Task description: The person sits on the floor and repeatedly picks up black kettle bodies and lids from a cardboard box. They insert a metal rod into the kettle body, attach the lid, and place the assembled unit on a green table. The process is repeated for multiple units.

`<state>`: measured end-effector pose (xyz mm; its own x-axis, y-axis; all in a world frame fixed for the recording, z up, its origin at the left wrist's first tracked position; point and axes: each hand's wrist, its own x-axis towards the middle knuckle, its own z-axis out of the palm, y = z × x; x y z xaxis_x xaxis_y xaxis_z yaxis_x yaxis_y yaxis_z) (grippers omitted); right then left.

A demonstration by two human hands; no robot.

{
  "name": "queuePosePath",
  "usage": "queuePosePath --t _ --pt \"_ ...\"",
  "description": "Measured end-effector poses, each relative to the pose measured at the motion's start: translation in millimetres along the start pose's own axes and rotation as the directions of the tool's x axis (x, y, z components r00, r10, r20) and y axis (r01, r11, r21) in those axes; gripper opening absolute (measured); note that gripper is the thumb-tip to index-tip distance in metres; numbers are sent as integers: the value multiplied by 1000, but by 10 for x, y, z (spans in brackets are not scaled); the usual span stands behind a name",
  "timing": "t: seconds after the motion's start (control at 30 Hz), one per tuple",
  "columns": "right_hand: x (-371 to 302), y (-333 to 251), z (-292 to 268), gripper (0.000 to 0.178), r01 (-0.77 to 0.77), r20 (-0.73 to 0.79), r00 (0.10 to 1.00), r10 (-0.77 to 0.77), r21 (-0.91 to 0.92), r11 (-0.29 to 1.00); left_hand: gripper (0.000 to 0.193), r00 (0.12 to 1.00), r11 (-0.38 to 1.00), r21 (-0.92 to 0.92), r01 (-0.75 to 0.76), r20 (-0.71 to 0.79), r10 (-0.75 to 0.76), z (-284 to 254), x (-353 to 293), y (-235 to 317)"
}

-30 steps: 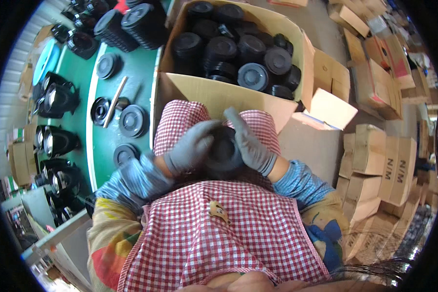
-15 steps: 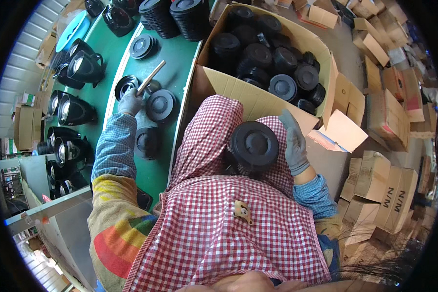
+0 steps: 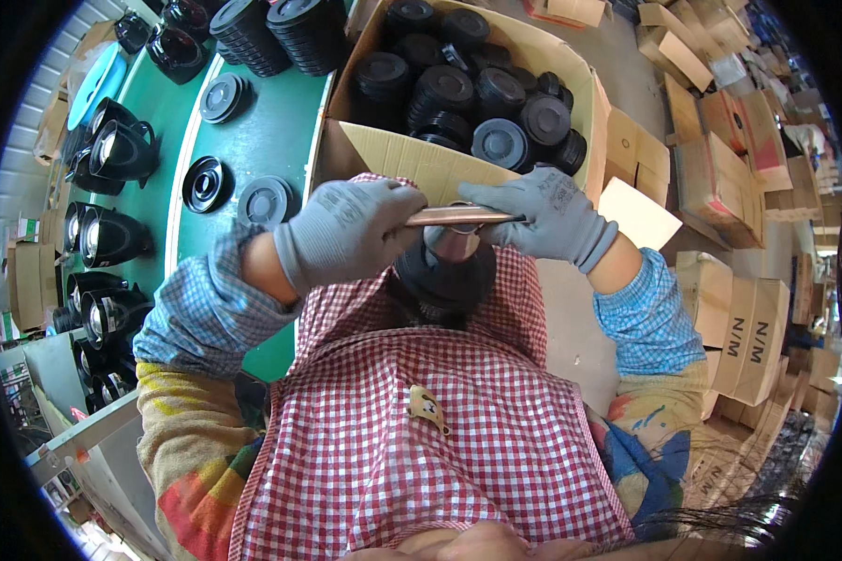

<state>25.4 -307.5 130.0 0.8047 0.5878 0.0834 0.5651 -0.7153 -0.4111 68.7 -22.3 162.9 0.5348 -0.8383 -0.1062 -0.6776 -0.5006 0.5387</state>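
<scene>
Both my hands wear grey gloves and grip the bar of a T-handled tool with a metal socket (image 3: 452, 243). My left hand (image 3: 351, 232) is closed around the bar's left end. My right hand (image 3: 543, 217) has its fingers wrapped over the other end. Beneath the socket a black round lid-like part (image 3: 454, 285) sits between my knees, against the checked apron. The socket stands over its middle; whether they touch I cannot tell. On the green table to the left lie a black ring-shaped part (image 3: 207, 184) and a flat black disc lid (image 3: 265, 203).
A cardboard box (image 3: 421, 159) full of black round lids stands ahead of my knees. Stacks of black lids (image 3: 307, 35) and several glossy black jugs (image 3: 112, 234) occupy the table at left. A blue basin (image 3: 95, 89) is at the far left, and cardboard cartons (image 3: 748, 337) are piled right.
My left hand has brought the tool from the table to above the part in my lap. My right hand has moved in and taken hold of the bar's other end.
</scene>
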Motion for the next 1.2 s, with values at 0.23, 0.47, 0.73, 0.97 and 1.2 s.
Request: queuePosePath --t 0.23,0.47,0.73,0.97,1.2 --pt "-68 227 250 46 88 21 996 -90 89 992 39 967 977 -62 206 169 -193 235 -118 445" --pt "114 531 425 56 350 60 933 -354 67 934 65 910 926 -157 342 301 -285 371 -121 707" --pt "212 441 330 42 56 548 836 -36 -20 998 44 937 932 -201 303 239 -253 470 30 420" --pt "86 341 288 55 -57 514 858 6 84 995 35 987 998 -36 43 159 -36 484 83 91" --pt "278 641 463 55 24 582 807 -101 139 990 34 793 887 163 433 399 -461 399 452 502"
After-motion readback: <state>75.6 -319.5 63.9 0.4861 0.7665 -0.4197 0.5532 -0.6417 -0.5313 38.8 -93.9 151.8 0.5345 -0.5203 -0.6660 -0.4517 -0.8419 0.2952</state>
